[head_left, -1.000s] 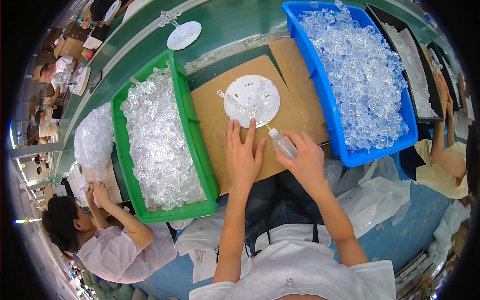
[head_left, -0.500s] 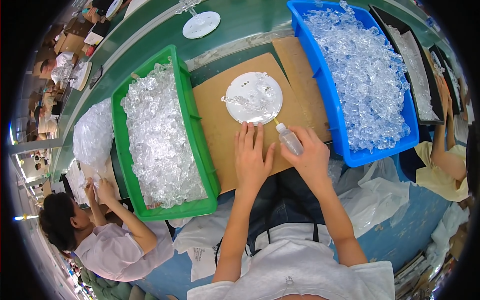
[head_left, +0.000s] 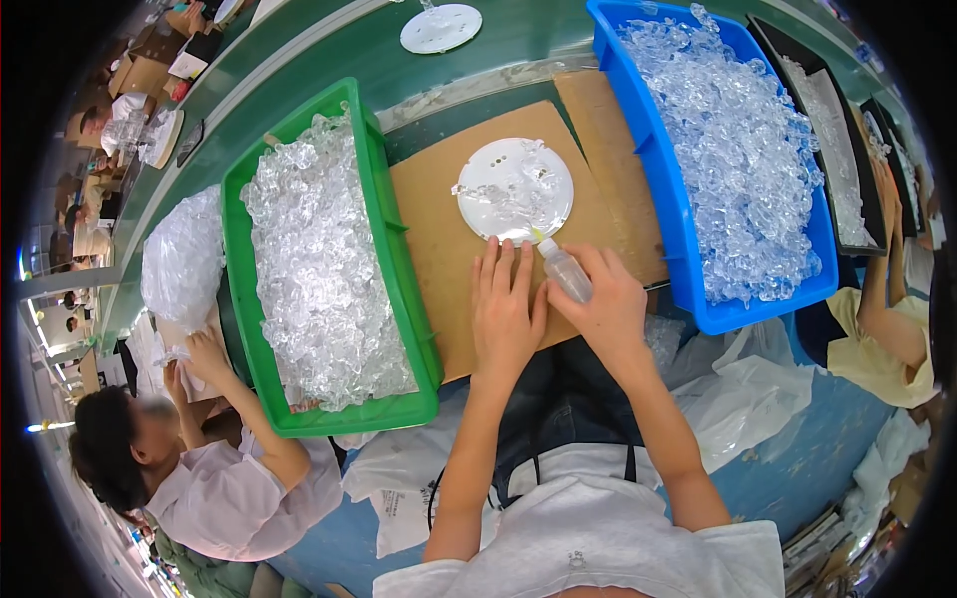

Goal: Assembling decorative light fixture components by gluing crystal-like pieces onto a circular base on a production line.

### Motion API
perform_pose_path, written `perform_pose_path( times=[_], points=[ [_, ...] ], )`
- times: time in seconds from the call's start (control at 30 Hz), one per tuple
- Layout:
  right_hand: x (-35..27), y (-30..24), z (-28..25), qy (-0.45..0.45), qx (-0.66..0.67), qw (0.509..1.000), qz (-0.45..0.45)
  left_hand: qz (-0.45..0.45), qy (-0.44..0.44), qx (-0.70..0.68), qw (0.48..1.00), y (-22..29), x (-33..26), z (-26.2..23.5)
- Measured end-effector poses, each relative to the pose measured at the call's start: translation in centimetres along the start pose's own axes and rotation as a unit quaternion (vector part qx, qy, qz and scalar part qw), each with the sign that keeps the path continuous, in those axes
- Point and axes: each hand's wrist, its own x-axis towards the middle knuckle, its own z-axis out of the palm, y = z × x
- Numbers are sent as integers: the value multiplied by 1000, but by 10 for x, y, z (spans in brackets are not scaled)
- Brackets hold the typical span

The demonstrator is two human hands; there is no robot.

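Observation:
A round white disc [head_left: 515, 188] with several clear plastic pieces on it lies on a brown cardboard sheet [head_left: 444, 239]. My left hand [head_left: 506, 309] rests flat on the cardboard just below the disc, fingers together and pointing up. My right hand [head_left: 604, 309] grips a small clear squeeze bottle [head_left: 564, 271] whose pale tip touches the disc's lower edge.
A green bin [head_left: 396, 269] of clear plastic pieces stands left of the cardboard, a blue bin [head_left: 670, 209] of the same stands right. Another white disc [head_left: 441, 27] lies on the green belt behind. A person [head_left: 189, 468] works at lower left, another person's arm [head_left: 887, 299] at right.
The disc has shifted slightly up and away in view. My right hand has brought the bottle's tip up to the disc's lower edge. My left hand stays flat below it.

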Motion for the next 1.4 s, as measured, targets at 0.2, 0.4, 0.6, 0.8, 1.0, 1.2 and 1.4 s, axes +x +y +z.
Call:
perform_pose_path(
  times=[0.2,0.4,0.6,0.8,1.0,1.2,1.4],
  points=[
    [-6,3,-4,-14,2,999,30,-5,2,-1,1000,0,0,1],
    [-7,11,-12,16,8,999,38,-3,6,-3,1000,0,-2,1],
    [3,13,-14,6,-19,1000,24,-4,13,2,1000,-1,-1,2],
    [17,16,-17,2,-9,1000,8,2,11,12,1000,-2,4,0],
    [21,21,-1,103,169,980,37,-91,86,-107,986,15,19,-19],
    [59,37,12,166,149,975,2,-214,209,23,954,30,83,-27],
    [61,47,18,188,154,969,44,-188,253,-62,947,-16,140,-26]
  ],
)
